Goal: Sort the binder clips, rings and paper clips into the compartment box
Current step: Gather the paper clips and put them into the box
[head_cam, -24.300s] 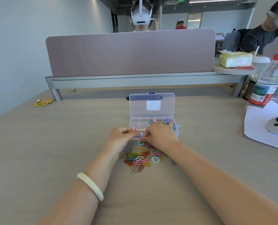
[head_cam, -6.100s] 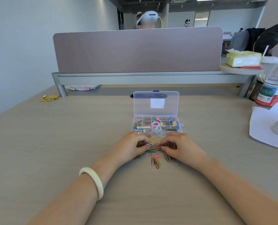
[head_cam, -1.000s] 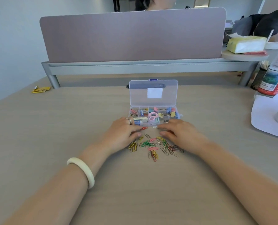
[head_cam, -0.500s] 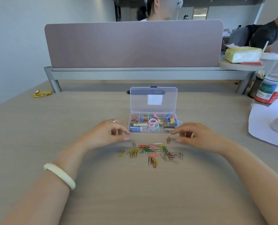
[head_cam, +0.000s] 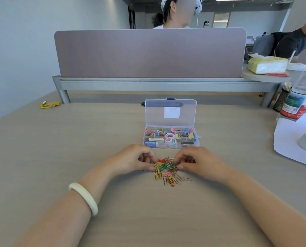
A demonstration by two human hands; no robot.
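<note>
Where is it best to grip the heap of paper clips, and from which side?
Take the paper clips at the heap's left and right edges, coming in low along the table from both sides: they lie flat and loose, so squeezing inward should bunch them.

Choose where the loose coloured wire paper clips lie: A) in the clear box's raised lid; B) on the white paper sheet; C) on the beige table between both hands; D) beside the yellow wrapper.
C: the coloured wire paper clips lie on the beige table between the left hand and the right hand, in front of the clear plastic compartment box.
</note>
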